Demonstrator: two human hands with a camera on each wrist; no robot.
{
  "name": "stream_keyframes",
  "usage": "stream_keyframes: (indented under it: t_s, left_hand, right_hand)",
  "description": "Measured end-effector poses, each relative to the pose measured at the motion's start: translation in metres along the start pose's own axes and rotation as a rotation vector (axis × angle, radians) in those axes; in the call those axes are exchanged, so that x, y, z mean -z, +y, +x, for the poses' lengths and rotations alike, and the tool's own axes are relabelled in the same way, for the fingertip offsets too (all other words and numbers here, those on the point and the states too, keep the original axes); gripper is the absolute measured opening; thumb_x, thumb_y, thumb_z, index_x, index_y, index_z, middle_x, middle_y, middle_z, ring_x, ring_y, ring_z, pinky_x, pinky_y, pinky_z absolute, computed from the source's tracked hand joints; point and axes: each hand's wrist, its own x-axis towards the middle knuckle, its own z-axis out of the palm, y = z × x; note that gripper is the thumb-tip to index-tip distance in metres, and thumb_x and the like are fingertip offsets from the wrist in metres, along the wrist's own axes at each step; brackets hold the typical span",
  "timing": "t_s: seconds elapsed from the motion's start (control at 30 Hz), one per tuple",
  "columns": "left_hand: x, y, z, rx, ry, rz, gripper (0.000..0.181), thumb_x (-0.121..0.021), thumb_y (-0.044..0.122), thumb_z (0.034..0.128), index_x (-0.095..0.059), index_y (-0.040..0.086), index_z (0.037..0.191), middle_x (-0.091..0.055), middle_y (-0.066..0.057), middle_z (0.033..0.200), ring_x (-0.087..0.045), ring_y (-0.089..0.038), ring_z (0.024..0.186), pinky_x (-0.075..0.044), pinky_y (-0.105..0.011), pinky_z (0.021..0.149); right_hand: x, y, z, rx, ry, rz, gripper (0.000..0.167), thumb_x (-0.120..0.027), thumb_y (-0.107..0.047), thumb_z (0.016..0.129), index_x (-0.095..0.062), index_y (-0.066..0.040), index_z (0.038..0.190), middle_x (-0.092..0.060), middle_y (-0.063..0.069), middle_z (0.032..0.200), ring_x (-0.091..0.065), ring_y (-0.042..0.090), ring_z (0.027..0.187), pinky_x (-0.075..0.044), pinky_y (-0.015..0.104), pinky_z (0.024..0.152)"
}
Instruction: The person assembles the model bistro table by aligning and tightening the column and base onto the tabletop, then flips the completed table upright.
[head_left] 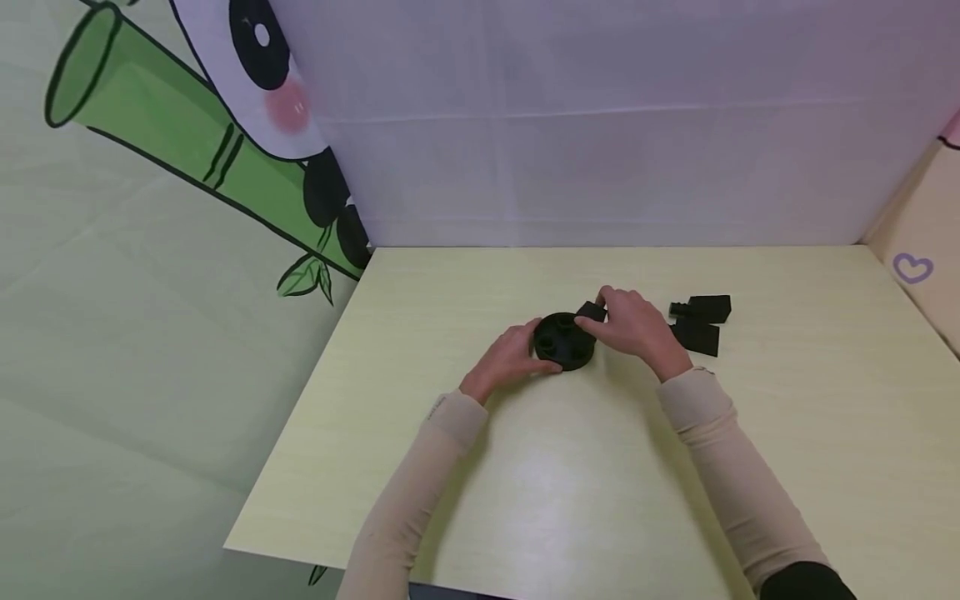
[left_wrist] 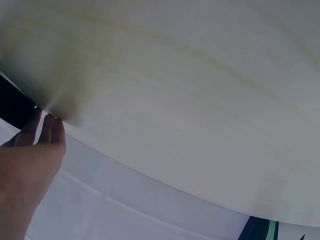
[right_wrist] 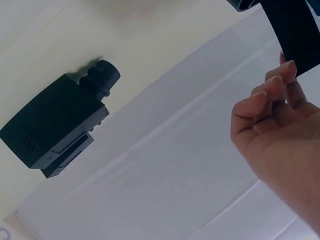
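A round black base (head_left: 564,343) with round openings lies on the table. My left hand (head_left: 512,357) grips its left edge, thumb at the near side and fingers at the far side. At the base's upper right, my right hand (head_left: 634,323) pinches a black block (head_left: 591,311) between thumb and fingers. In the right wrist view the right hand (right_wrist: 280,115) holds the end of the dark block (right_wrist: 295,35). Dark material (left_wrist: 15,102) touches the fingertips of the left hand (left_wrist: 35,160) in the left wrist view.
Right of my right hand lie two black blocks, one farther back (head_left: 708,309) and one nearer (head_left: 696,337). A block (right_wrist: 52,120) with a ridged round plug shows in the right wrist view. The pale table (head_left: 450,283) meets a lilac cloth backdrop (head_left: 585,167) behind.
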Motion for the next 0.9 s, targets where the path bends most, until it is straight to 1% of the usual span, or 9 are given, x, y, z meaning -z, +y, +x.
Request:
stream_keyframes:
  t_s: [0.07, 0.23, 0.33, 0.4, 0.43, 0.5, 0.6, 0.73, 0.9]
  left_hand:
    - [0.000, 0.000, 0.000, 0.001, -0.001, 0.005, 0.082, -0.086, 0.041, 0.0860, -0.048, 0.008, 0.151, -0.058, -0.010, 0.141, -0.053, -0.025, 0.129, -0.042, -0.041, 0.110]
    - [0.000, 0.000, -0.002, 0.001, -0.004, 0.010, 0.081, -0.086, 0.041, 0.0862, -0.048, 0.008, 0.150, -0.059, -0.009, 0.141, -0.053, -0.025, 0.129, -0.042, -0.041, 0.110]
    - [0.001, 0.000, -0.002, -0.004, -0.004, 0.008, 0.080, -0.086, 0.042, 0.0863, -0.049, 0.009, 0.150, -0.059, -0.009, 0.140, -0.054, -0.024, 0.128, -0.043, -0.041, 0.110]
    - [0.003, -0.001, -0.003, -0.005, -0.004, 0.007, 0.081, -0.086, 0.042, 0.0864, -0.049, 0.009, 0.150, -0.059, -0.009, 0.140, -0.054, -0.024, 0.129, -0.042, -0.041, 0.110]
    - [0.003, -0.001, -0.003, -0.006, -0.005, 0.009, 0.081, -0.086, 0.042, 0.0864, -0.048, 0.008, 0.150, -0.059, -0.009, 0.141, -0.054, -0.024, 0.129, -0.043, -0.041, 0.110]
    - [0.004, -0.001, -0.003, -0.003, -0.007, 0.009, 0.082, -0.086, 0.042, 0.0864, -0.048, 0.008, 0.151, -0.059, -0.010, 0.141, -0.053, -0.026, 0.130, -0.042, -0.042, 0.110]
    - [0.004, -0.001, -0.004, 0.002, -0.010, 0.008, 0.083, -0.086, 0.042, 0.0861, -0.047, 0.008, 0.152, -0.058, -0.010, 0.142, -0.053, -0.027, 0.131, -0.042, -0.044, 0.110]
    - [0.004, -0.002, -0.004, 0.004, -0.008, 0.003, 0.082, -0.086, 0.043, 0.0861, -0.048, 0.009, 0.151, -0.058, -0.010, 0.142, -0.053, -0.026, 0.130, -0.042, -0.043, 0.110]
    - [0.005, -0.001, -0.004, -0.014, -0.001, -0.017, 0.078, -0.087, 0.040, 0.0858, -0.051, 0.008, 0.148, -0.061, -0.009, 0.138, -0.056, -0.024, 0.125, -0.044, -0.042, 0.109]
  right_hand:
    - [0.000, 0.000, -0.001, -0.012, -0.001, -0.011, 0.054, -0.064, -0.044, 0.100, -0.058, 0.006, 0.118, -0.064, 0.016, 0.089, -0.061, 0.033, 0.083, -0.051, 0.049, 0.071]
    - [0.000, 0.002, -0.003, 0.001, -0.008, -0.010, 0.055, -0.065, -0.043, 0.099, -0.058, 0.003, 0.128, -0.067, 0.020, 0.103, -0.062, 0.038, 0.096, -0.052, 0.053, 0.078]
    - [0.002, 0.001, -0.004, 0.008, -0.016, -0.018, 0.054, -0.065, -0.044, 0.099, -0.059, 0.003, 0.125, -0.066, 0.018, 0.096, -0.062, 0.037, 0.092, -0.051, 0.051, 0.076]
    - [0.004, 0.000, -0.005, -0.004, -0.019, -0.034, 0.058, -0.066, -0.050, 0.098, -0.059, 0.002, 0.121, -0.064, 0.016, 0.091, -0.061, 0.035, 0.087, -0.051, 0.050, 0.072]
    - [0.004, 0.000, -0.006, -0.006, -0.021, -0.038, 0.061, -0.066, -0.052, 0.097, -0.059, 0.003, 0.122, -0.065, 0.016, 0.092, -0.062, 0.035, 0.088, -0.051, 0.050, 0.072]
    - [0.006, 0.000, -0.007, -0.007, -0.032, -0.039, 0.064, -0.066, -0.054, 0.096, -0.058, 0.002, 0.126, -0.065, 0.018, 0.098, -0.061, 0.037, 0.095, -0.051, 0.052, 0.076]
    - [0.007, 0.001, -0.010, 0.012, -0.046, -0.035, 0.061, -0.067, -0.050, 0.097, -0.059, 0.003, 0.128, -0.065, 0.020, 0.107, -0.060, 0.039, 0.103, -0.050, 0.056, 0.082]
    - [0.008, -0.001, -0.013, 0.029, -0.051, -0.058, 0.057, -0.068, -0.051, 0.096, -0.062, 0.002, 0.116, -0.065, 0.017, 0.098, -0.061, 0.035, 0.093, -0.051, 0.052, 0.076]
    - [0.009, -0.003, -0.016, 0.032, -0.040, -0.080, 0.057, -0.068, -0.050, 0.096, -0.061, 0.002, 0.118, -0.065, 0.017, 0.102, -0.062, 0.035, 0.091, -0.052, 0.052, 0.075]
